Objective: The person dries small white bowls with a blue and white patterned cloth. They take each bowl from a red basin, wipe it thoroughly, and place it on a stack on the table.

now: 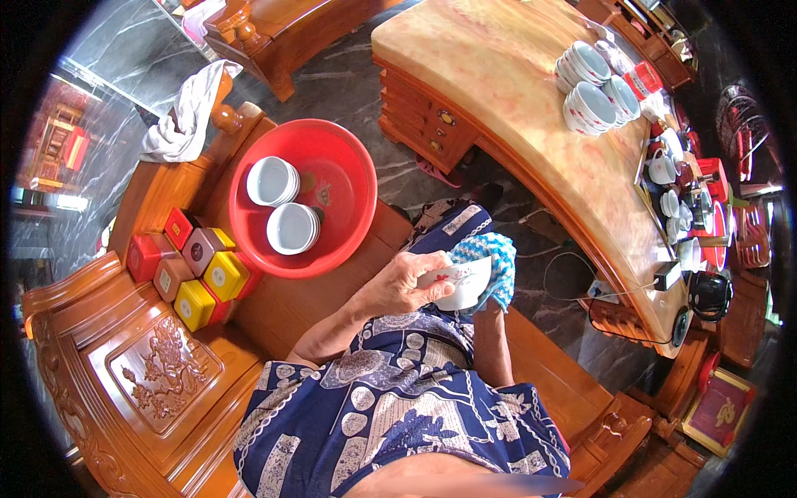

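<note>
My left hand [414, 283] grips a white porcelain bowl [464, 285] with a red floral pattern, tilted on its side above my lap. A blue and white knitted cloth [492, 255] covers most of my right hand [495, 302] and lies against the bowl's far side and rim; the fingers under it are hidden. To the left, a red plastic basin [348, 230] rests on the wooden bench and holds two short stacks of white bowls [292, 228]. More floral bowls [588, 109] stand in several stacks on the stone-topped table at upper right.
Red, brown and yellow boxes [202, 267] sit on the bench by its carved backrest. A white towel [187, 118] hangs over the armrest. The curved table [510, 81] carries a tea tray with cups [669, 202], a black kettle [710, 295] and a trailing cable.
</note>
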Demonstrator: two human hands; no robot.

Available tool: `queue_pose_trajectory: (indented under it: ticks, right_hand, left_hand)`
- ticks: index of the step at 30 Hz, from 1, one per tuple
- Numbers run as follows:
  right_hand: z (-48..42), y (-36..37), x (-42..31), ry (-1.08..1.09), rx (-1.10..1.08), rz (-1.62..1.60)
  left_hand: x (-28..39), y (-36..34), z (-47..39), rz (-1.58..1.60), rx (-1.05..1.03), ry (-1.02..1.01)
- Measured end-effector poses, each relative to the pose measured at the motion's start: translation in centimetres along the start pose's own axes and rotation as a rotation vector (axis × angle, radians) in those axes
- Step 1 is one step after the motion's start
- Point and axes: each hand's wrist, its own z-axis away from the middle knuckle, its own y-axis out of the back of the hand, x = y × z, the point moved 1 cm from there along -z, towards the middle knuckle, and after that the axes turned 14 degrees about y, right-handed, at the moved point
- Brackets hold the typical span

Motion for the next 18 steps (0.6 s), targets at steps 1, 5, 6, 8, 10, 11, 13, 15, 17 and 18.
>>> queue_pose_trajectory:
  ticks: [1, 5, 6, 8, 10, 11, 13, 15, 17, 18]
  right_hand:
    - [0.0, 0.3, -0.1, 0.065, -0.017, 0.036]
    - [-1.9, -0.3, -2.7, 0.381, -0.396, 0.441]
    - [-2.0, -0.6, -3.0, 0.439, -0.499, 0.533]
    - [-2.1, -1.6, -3.9, 0.547, -0.604, 0.656]
    - [-2.5, -3.0, -5.1, 0.450, -0.710, 0.701]
    - [-2.2, -3.1, -4.9, 0.436, -0.703, 0.765]
    - [-2.5, -3.5, -5.2, 0.535, -0.647, 0.770]
    - [-1.5, -3.0, -4.1, 0.536, -0.610, 0.743]
    - [-1.1, -2.6, -3.3, 0.560, -0.581, 0.731]
    - [-1.2, -2.5, -3.3, 0.562, -0.556, 0.724]
  left_hand:
    - [-0.1, -0.1, 0.0, -0.033, 0.002, -0.035]
    - [-0.6, -0.4, 0.0, -0.184, 0.010, -0.046]
    - [-0.7, -0.6, 0.0, -0.213, 0.017, -0.045]
    - [-0.9, -1.1, -0.1, -0.272, 0.034, -0.043]
    - [-1.3, -1.4, -0.1, -0.305, 0.076, -0.038]
    - [-1.6, -1.5, -0.1, -0.321, 0.098, -0.035]
    - [-1.8, -1.6, 0.0, -0.254, 0.151, -0.072]
    - [-1.8, -1.7, 0.1, -0.189, 0.166, -0.060]
    - [-2.1, -1.3, 0.4, -0.124, 0.145, -0.001]
    - [-2.1, -1.2, 0.4, -0.090, 0.131, 0.027]
